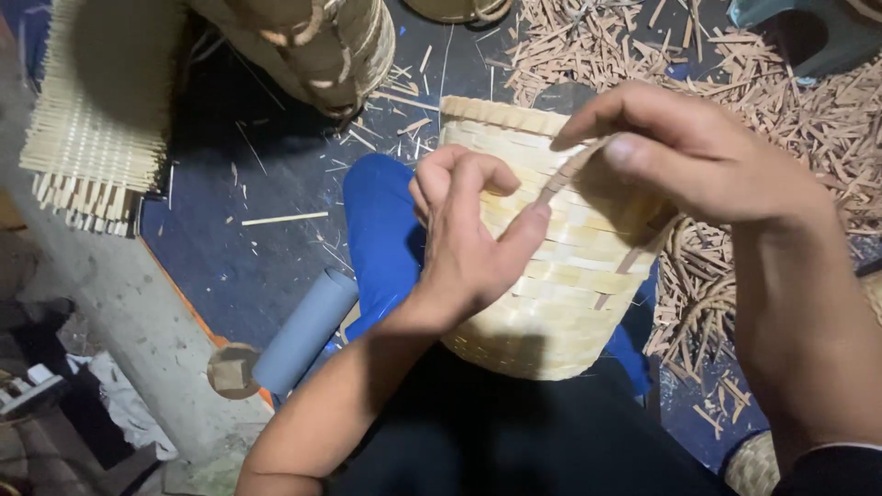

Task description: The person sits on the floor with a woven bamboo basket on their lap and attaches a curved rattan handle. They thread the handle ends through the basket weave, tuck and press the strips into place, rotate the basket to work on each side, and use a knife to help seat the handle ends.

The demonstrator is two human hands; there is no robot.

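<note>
You're bracing the woven basket (pixel 542 303) on your lap with your left hand (pixel 469 239), your right hand (pixel 680 156) pinching the loose strip (pixel 570 174) — keep it taut, flat against the rim.

Two bare hands close together, seen from above.

The left hand (pixel 464 243) reaches up from the lower left on a bare forearm, fingers curled, thumb stretched right. The right hand (pixel 684 156) comes in from the right, wrist bent, thumb and forefinger pinched together, pointing left.
</note>
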